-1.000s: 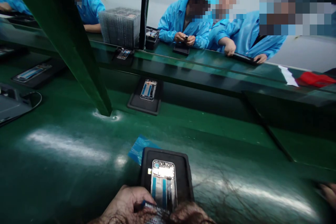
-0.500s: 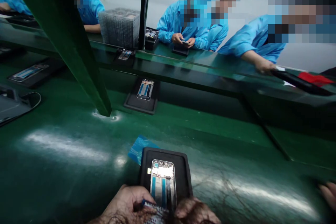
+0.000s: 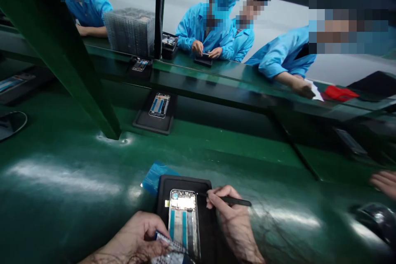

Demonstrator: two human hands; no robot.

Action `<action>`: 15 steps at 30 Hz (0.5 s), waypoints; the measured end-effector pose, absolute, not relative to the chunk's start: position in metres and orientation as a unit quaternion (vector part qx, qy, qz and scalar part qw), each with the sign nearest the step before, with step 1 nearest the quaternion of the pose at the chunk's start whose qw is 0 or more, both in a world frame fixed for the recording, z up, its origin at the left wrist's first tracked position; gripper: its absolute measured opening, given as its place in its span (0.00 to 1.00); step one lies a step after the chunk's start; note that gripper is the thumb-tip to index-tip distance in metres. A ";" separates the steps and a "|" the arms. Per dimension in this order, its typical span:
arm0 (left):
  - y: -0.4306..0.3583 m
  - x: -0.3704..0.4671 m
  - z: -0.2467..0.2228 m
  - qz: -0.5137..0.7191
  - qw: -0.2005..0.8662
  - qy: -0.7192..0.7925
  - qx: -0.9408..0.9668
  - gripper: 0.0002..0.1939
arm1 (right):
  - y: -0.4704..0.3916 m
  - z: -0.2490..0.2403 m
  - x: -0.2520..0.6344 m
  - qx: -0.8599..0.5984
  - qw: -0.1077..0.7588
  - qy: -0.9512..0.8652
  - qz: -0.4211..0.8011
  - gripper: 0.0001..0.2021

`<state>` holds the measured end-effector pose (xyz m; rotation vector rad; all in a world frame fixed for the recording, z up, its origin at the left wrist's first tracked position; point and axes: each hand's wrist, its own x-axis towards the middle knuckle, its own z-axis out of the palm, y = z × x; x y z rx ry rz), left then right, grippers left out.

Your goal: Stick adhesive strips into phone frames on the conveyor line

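An opened smartphone body [image 3: 178, 225], with its circuit board at the top and blue strips below, lies in a black tray [image 3: 206, 185] in front of me. My right hand [image 3: 231, 214] pinches dark tweezers [image 3: 239, 201], their tip by the phone's upper right corner. A tiny pale speck shows near that tip, too small to identify. At the tray's lower left, my left hand [image 3: 140, 235] grips a silvery sheet [image 3: 168, 252] patterned with small dark dots and edged in blue. Part of this sheet drops out of view at the bottom, and hair strands cross both hands.
A blue film [image 3: 157, 177] lies under the tray's far left corner. Beyond it, another phone body [image 3: 159, 105] rests in a black tray. A green post [image 3: 89, 86] slants down to the bench on the left. Co-workers in blue sit opposite; another person's hand [image 3: 385, 183] is at right.
My right hand has moved up and right from beside the dotted sheet to the phone's top right corner, tweezers now visible. My left hand still holds the sheet. The view has shifted slightly.
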<state>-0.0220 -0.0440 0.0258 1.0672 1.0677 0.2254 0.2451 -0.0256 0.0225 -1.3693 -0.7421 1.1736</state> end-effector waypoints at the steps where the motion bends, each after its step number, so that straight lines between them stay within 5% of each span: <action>1: -0.043 -0.021 0.026 0.092 0.724 0.483 0.484 0.36 | -0.024 0.020 0.243 -0.585 0.553 -0.323 0.498 0.20; 5: -0.043 -0.018 0.025 0.069 0.739 0.483 0.465 0.40 | -0.024 0.015 0.242 -0.589 0.507 -0.364 0.514 0.15; 15: -0.051 -0.020 0.007 0.109 0.734 0.475 0.473 0.28 | -0.024 0.013 0.232 -0.612 0.527 -0.374 0.455 0.18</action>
